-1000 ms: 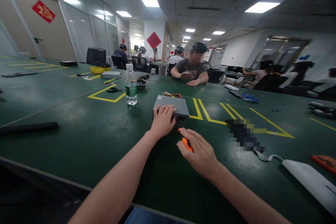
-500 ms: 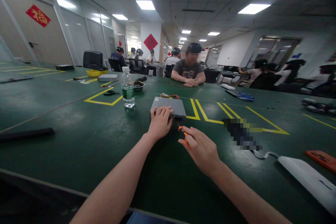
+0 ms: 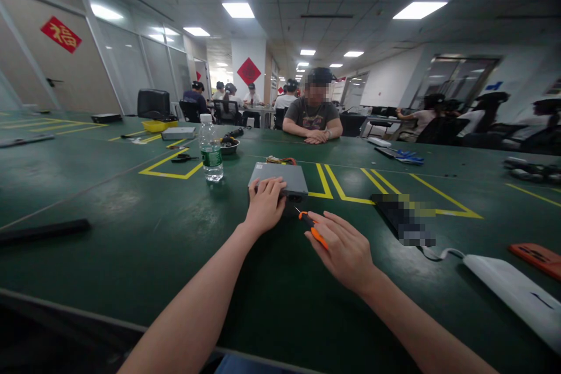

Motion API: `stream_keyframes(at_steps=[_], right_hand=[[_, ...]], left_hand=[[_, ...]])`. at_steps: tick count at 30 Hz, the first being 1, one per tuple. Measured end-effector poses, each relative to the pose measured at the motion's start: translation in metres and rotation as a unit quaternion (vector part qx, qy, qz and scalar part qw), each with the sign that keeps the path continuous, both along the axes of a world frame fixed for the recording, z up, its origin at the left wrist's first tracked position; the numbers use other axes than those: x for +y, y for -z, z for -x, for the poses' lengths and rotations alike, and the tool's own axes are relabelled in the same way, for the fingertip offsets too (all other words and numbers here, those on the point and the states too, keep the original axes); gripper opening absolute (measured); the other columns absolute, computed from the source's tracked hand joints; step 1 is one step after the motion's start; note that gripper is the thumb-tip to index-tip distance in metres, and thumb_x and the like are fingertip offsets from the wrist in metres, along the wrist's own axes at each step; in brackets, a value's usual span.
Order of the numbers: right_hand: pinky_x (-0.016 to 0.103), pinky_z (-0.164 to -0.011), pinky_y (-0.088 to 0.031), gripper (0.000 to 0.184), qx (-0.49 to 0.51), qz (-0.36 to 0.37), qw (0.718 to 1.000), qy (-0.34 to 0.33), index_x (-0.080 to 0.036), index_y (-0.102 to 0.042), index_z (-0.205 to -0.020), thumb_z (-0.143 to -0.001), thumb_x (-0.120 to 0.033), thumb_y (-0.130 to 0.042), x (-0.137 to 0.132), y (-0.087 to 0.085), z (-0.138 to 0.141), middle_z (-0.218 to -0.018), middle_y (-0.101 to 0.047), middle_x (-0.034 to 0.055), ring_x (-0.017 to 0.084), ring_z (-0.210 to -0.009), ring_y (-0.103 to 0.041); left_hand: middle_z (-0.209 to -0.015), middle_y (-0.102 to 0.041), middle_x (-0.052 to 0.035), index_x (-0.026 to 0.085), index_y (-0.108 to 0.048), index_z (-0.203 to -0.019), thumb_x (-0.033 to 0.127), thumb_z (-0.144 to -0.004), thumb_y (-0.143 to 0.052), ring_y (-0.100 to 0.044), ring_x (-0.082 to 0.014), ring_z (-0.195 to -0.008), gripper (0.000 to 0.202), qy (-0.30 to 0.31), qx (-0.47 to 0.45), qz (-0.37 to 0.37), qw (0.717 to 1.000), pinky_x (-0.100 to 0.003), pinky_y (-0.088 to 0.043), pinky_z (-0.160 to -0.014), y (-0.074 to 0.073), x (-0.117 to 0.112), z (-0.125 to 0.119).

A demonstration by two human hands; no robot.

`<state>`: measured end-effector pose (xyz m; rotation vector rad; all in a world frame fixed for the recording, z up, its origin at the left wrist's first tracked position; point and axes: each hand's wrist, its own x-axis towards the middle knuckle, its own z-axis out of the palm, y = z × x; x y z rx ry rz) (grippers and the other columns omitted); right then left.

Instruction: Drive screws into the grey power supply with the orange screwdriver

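On the worktop [image 3: 175,254], well in from its near edge, a grey box [image 3: 284,174] is lying with the left hand [image 3: 265,204] resting over its near-left top corner, fingers loosely bent and not closing round it. The right hand [image 3: 344,248] is gripping a screwdriver [image 3: 319,238] between thumb and fingers, its tip pointing toward the box's near side, though whether it is touching cannot be told. Left of the box, a bottle [image 3: 212,155] is standing, a dish [image 3: 231,149] sitting beyond toward the far edge.
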<state>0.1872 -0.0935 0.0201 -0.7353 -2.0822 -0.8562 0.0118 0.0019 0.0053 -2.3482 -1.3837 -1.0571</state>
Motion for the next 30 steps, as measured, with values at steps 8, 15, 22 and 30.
stream_keyframes(at_steps=[8, 15, 22, 30], right_hand=[[0.032, -0.078, -0.053, 0.027, 0.066, -0.013, 0.997, 0.032, -0.015, -0.049, -0.101, -0.076, -0.016, -0.059, -0.003, -0.002, -0.027, -0.092, -0.067, 0.0075, 0.017, -0.085, -0.063], [0.033, -0.079, -0.052, 0.025, 0.062, -0.007, 0.998, 0.027, -0.016, -0.049, -0.101, -0.077, -0.015, -0.057, -0.001, -0.001, -0.024, -0.094, -0.066, 0.007, 0.017, -0.088, -0.063], [0.032, -0.081, -0.051, 0.024, 0.044, 0.001, 0.999, 0.023, -0.015, -0.048, -0.1, -0.077, -0.013, -0.056, -0.001, -0.002, -0.022, -0.096, -0.065, 0.0085, 0.016, -0.09, -0.062], [0.032, -0.083, -0.051, 0.024, 0.048, 0.005, 0.999, 0.024, -0.016, -0.048, -0.101, -0.078, -0.013, -0.055, 0.0, 0.001, -0.024, -0.097, -0.065, 0.0077, 0.015, -0.092, -0.061]], left_hand=[[-0.124, -0.052, -0.002, 0.025, -0.049, -0.109, 0.025, -0.082, -0.045, -0.039, -0.0206, -0.119, 0.026, 0.007, -0.003, -0.004, 1.0, -0.044, -0.015, -0.105, 0.001, 0.001, 0.001], [-0.123, -0.053, -0.0006, 0.026, -0.049, -0.108, 0.024, -0.082, -0.045, -0.04, -0.0199, -0.118, 0.027, 0.007, -0.011, -0.007, 1.0, -0.043, -0.016, -0.105, 0.002, 0.0, 0.0], [-0.123, -0.053, -0.0016, 0.025, -0.049, -0.109, 0.024, -0.08, -0.046, -0.04, -0.021, -0.118, 0.029, 0.004, -0.008, -0.003, 1.0, -0.044, -0.015, -0.105, 0.0, -0.001, 0.0], [-0.124, -0.052, -0.0017, 0.025, -0.048, -0.109, 0.025, -0.078, -0.047, -0.04, -0.021, -0.118, 0.031, 0.006, -0.001, 0.0, 1.0, -0.044, -0.015, -0.105, -0.001, -0.002, 0.0]])
